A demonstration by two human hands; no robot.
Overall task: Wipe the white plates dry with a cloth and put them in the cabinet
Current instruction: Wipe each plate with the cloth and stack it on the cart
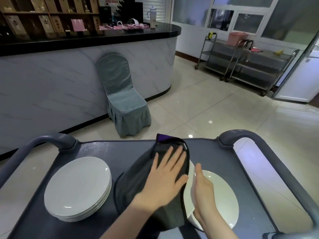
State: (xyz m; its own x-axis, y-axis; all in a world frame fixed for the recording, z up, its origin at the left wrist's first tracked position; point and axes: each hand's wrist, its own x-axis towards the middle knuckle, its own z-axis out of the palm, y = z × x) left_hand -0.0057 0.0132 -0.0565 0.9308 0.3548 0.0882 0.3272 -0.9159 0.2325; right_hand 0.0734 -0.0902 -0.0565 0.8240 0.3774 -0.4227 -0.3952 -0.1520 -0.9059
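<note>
Tiled floor [215,107]; marble counter [69,75] (covered chair [122,99] beside).

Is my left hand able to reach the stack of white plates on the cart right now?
Probably yes: nothing stands on the grey cart top between the left hand and the stack of white round plates. It presses flat on the dark grey cloth, gripping nothing.

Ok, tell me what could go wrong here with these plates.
The tilted plate is held only by the right hand while the left hand presses the cloth against it; it could slip and strike the flat plate beneath. The stack of plates sits near the side of the cart, so a bump may shift it.
</note>
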